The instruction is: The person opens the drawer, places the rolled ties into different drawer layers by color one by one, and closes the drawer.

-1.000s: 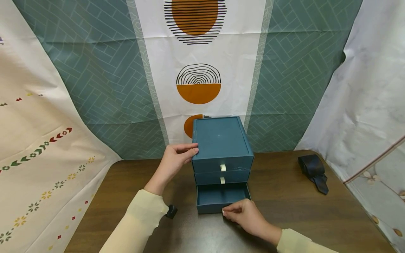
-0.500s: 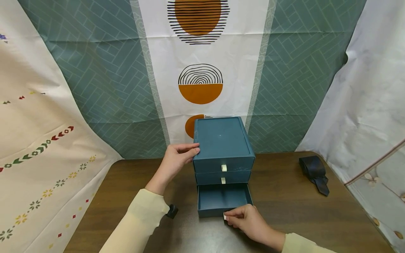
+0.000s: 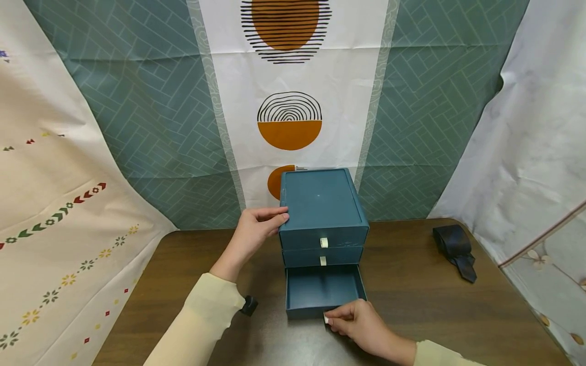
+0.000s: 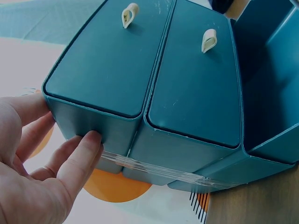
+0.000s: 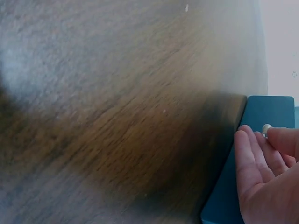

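Observation:
A dark teal cabinet (image 3: 320, 201) with three drawers stands against the back cloth. Its bottom drawer (image 3: 322, 292) is pulled out and shows its bare floor, while the upper two drawers (image 4: 100, 56) are closed. My left hand (image 3: 256, 231) rests its fingers on the cabinet's left side and top edge; the left wrist view shows the fingertips (image 4: 91, 140) against the side wall. At the bottom drawer's front, my right hand (image 3: 361, 325) pinches the small cream pull tab (image 5: 266, 129) between thumb and fingers.
A rolled dark necktie (image 3: 453, 249) lies on the brown wooden table (image 3: 403, 274), right of the cabinet. Patterned cloths (image 3: 151, 127) hang behind and at both sides. Similar cream pull tabs (image 4: 209, 41) stick out from the closed drawers. Clear tape (image 4: 159, 170) runs across the cabinet's side.
The bottom drawer has slid farther out toward me, with my right hand moving along on its tab. My left hand has stayed on the cabinet.

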Demonstrator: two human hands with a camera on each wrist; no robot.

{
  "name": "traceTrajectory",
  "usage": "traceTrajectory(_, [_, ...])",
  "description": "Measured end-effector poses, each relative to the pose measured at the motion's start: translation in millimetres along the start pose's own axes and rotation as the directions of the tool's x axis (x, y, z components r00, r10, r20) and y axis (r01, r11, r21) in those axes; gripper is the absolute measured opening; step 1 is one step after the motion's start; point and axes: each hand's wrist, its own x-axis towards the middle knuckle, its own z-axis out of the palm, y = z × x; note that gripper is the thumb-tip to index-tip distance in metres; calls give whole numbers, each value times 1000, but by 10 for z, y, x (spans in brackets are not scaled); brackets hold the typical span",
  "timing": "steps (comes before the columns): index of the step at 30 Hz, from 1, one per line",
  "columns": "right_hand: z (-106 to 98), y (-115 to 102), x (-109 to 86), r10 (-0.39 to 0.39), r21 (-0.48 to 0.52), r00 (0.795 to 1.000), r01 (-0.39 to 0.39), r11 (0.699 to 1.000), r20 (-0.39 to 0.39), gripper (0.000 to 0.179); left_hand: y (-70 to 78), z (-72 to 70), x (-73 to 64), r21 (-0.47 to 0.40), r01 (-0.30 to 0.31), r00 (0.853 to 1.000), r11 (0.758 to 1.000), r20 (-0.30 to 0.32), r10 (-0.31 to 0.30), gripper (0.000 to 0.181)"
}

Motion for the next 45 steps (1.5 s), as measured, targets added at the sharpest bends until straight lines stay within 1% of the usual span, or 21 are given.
traceTrajectory(4, [15,-46,-21,11,-18,1000,-11,1000,4,22,11,-2,-2,3,-5,1000,1000,0,5,33])
traceTrajectory(8, [21,-73,-38,22,-9,1000,-22,1000,20,22,16,-5,-2,8,-6,1000,1000,-2,6,32])
traceTrajectory(10, [13,-83,-41,13,-7,999,-13,1000,34,23,19,-7,-2,7,-4,1000,1000,-6,4,32])
traceTrajectory(12, [-9,-102,-40,0,0,998,0,1000,65,25,22,-9,-4,6,-2,1000,1000,-6,2,32])
traceTrajectory(15, [-76,-178,-39,-4,25,991,1,1000,137,27,23,-10,-3,8,-2,1000,1000,-7,3,32])
traceTrajectory(17, [-157,-273,-36,3,24,982,-8,1000,189,28,19,-9,-1,7,-1,1000,1000,-9,1,32])
traceTrajectory(19, [-261,-414,-38,2,-5,976,-1,1000,217,27,14,-11,0,7,-2,1000,1000,-9,2,33])
traceTrajectory(22, [-478,-679,-40,-31,-65,972,47,997,232,25,9,-17,-1,9,-5,1000,1000,-8,5,33])
traceTrajectory(24, [-659,-874,-40,-64,-64,969,81,995,239,23,6,-20,-3,12,-8,1000,1000,-8,8,33])
traceTrajectory(26, [-857,-1058,-36,-99,-47,968,113,993,229,24,2,-24,-4,18,-11,1000,1000,-8,11,33])
traceTrajectory(28, [-1059,-1217,-31,-138,-36,972,147,988,188,26,-2,-26,-4,18,-11,1000,1000,-8,11,34])
traceTrajectory(29, [-1156,-1281,-29,-157,-33,976,164,986,151,28,-3,-27,-4,17,-10,1000,1000,-8,10,33])
traceTrajectory(31, [-1339,-1379,-19,-189,-50,981,191,980,51,32,-7,-26,-3,13,-5,1000,1000,-6,6,33])
traceTrajectory(33, [-1509,-1429,-4,-200,-77,978,194,978,-68,35,-12,-24,-5,7,0,1000,1000,-4,0,34])
traceTrajectory(34, [-1589,-1438,6,-199,-88,972,189,978,-129,36,-16,-22,-4,4,1,1000,1000,-4,-1,34])
traceTrajectory(36, [-1740,-1428,23,-177,-142,952,145,979,-248,37,-20,-18,-7,2,3,1000,1000,-7,-3,33])
traceTrajectory(38, [-1881,-1379,49,-147,-201,924,79,976,-352,39,-20,-17,-8,3,1,1000,1000,-6,-1,33])
traceTrajectory(39, [-1948,-1343,63,-137,-223,906,48,974,-400,42,-19,-17,-8,3,0,1000,1000,-7,0,33])
traceTrajectory(42, [-2164,-1163,122,-140,-310,838,-37,950,-528,47,-16,-13,-7,5,-5,1000,1000,-9,5,31])
traceTrajectory(45, [-2400,-900,175,-149,-321,754,-86,943,-640,52,-16,-2,-6,-1,-10,1000,1000,-9,10,31])
